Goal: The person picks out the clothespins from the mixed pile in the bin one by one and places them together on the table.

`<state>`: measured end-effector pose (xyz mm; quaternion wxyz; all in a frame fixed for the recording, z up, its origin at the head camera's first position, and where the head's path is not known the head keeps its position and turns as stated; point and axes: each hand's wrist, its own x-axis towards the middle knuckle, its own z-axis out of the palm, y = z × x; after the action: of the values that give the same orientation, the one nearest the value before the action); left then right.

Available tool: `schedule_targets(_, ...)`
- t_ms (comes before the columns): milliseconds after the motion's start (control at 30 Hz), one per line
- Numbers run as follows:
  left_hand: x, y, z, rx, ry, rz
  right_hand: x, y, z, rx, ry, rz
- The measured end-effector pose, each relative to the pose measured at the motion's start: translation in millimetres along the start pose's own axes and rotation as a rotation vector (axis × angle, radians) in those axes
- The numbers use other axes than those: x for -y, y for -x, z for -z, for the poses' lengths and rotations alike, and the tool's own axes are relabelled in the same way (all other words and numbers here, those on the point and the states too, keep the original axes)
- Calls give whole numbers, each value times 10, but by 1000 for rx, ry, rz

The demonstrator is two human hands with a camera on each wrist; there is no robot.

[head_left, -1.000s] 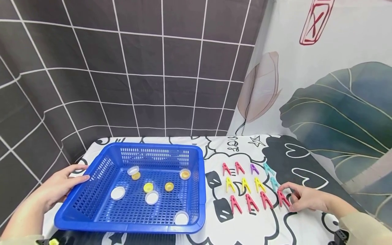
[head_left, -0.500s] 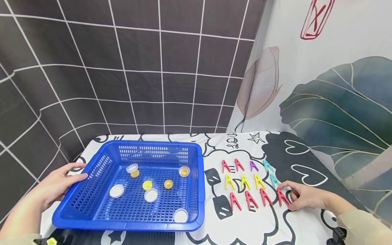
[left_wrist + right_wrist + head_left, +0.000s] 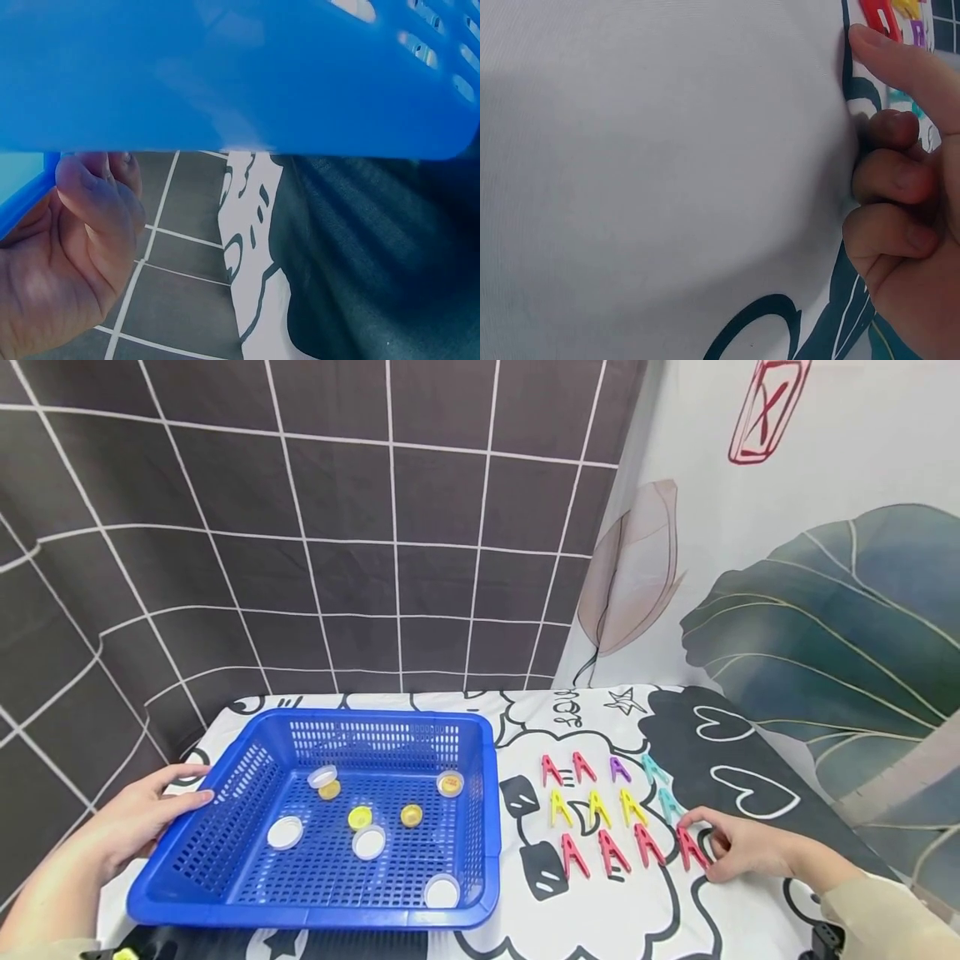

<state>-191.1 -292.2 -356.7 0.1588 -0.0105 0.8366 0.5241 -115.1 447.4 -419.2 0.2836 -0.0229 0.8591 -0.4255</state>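
My left hand [image 3: 142, 814] grips the left rim of a blue plastic basket [image 3: 322, 917]; the left wrist view shows the thumb and fingers at the basket's edge [image 3: 187, 75]. At the near end of the clothespin rows, my right hand [image 3: 757, 847] spans a red clothespin [image 3: 690, 850], index finger at its top and thumb by its lower leg. The right wrist view has its other fingers [image 3: 892, 176] curled in. Beside it lie more red clothespins [image 3: 648, 845], yellow ones [image 3: 596, 810], a purple one [image 3: 618, 770] and two teal ones [image 3: 670, 806].
Inside the basket lie several small round caps or discs: a white one [image 3: 285, 832], a bright yellow one [image 3: 360, 817], an amber one [image 3: 411, 815] and others. A patterned cloth [image 3: 600, 927] covers the table. A dark grid curtain [image 3: 435, 577] hangs behind.
The head view has shifted slightly. Both hands, the basket and the clothespins stay in the same places relative to one another.
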Motion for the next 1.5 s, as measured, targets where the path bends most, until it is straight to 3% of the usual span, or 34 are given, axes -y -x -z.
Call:
schedule_targets(167, -12, -4, -11, -7, -40, -1, -4, 0, -26, 17, 2, -24)
schedule_targets(300, -4, -1, -11, -5, -43, -10, 72, 23, -14, -5, 60, 9)
schedule_targets(433, 15, 8, -15, -2, -25, -36, 226, 80, -15, -120, 193, 46)
schedule_targets(600, 4, 13, -26, -12, -54, -55, 349, 138, -47, -311, 389, 17)
schedule_targets(800, -11, 35, -32, -12, -70, -57, 331, 100, -83, -400, 501, -13)
schedule_targets(1200, -82, 43, -51, -26, -173, -60, 350, -9, -240, -496, 558, 60)
schedule_targets(1500, -125, 61, -42, -25, -234, -39, 478, -27, -248, -527, 634, 81)
